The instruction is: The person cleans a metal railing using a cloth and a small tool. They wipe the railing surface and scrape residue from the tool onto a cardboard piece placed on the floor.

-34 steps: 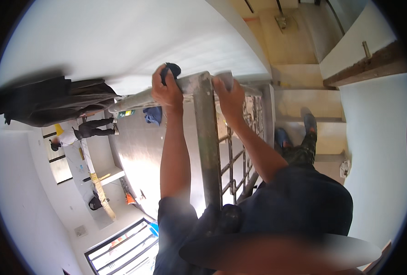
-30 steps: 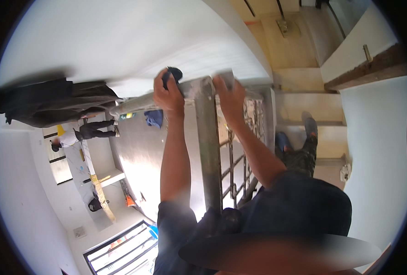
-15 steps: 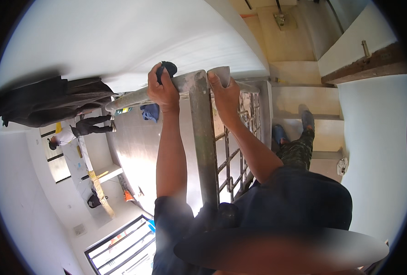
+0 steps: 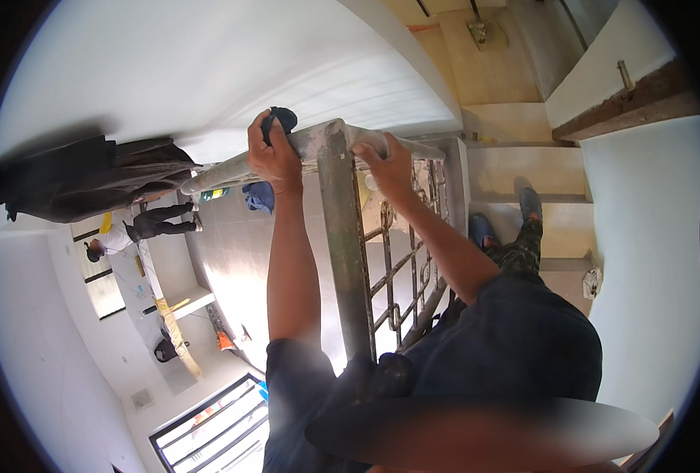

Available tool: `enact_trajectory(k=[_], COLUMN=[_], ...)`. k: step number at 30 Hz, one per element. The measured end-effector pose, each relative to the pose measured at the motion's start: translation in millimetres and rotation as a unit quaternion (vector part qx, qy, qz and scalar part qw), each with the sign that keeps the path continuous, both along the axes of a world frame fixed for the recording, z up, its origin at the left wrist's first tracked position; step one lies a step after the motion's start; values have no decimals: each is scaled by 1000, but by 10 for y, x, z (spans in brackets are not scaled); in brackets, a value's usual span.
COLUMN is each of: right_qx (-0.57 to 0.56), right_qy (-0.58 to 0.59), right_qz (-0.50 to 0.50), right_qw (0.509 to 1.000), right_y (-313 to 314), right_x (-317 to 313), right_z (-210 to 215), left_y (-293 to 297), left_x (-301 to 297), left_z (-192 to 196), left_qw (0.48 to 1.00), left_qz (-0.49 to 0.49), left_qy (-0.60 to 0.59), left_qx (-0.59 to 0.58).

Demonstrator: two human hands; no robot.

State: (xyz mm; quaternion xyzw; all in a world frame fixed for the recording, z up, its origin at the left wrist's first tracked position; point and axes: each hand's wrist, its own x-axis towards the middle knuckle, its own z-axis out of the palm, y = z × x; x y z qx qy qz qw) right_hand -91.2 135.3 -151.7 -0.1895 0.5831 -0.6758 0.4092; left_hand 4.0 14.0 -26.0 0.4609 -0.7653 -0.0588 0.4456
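My left hand [image 4: 276,167] is closed around a small black rounded object [image 4: 285,120] whose kind I cannot make out. It rests at the far side of the worn metal handrail [image 4: 318,140], left of the corner. Just right of that corner, my right hand [image 4: 391,169] curls over the rail. Its fingers press a pale grey sheet [image 4: 376,142], which looks like sandpaper, around the bar; most of the sheet is hidden. Between my forearms runs a thick, stained metal bar [image 4: 342,244], joined to the rail at the corner.
Rusty grillwork [image 4: 397,268] fills the railing's side. Dark cloth [image 4: 90,177] hangs over the rail's far left end. Pale stairs [image 4: 527,169] lie on the right, with my shoes on them. Below left, another person [image 4: 149,225] stands by a wall; a blue cloth [image 4: 259,195] lies on the floor.
My right hand has shifted slightly right and closed down over the rail; the grey sheet that stood up now wraps the bar. My left hand has moved slightly left with the black object.
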Motion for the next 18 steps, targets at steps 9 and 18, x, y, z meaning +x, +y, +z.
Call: enact_trajectory(k=[9,18], right_qx=[-73,-106], right_qy=[-71,5], right_qz=[68,130], right_qw=[992,986], right_y=[-68,-124], right_x=[-242,-479], right_z=[-62,-65], left_y=[21,28], left_x=[1,-18], left_z=[7,51], left_qw=[1000,1000], left_qz=[-9,-16], left_qy=[-3,6], left_qx=[-23,-20])
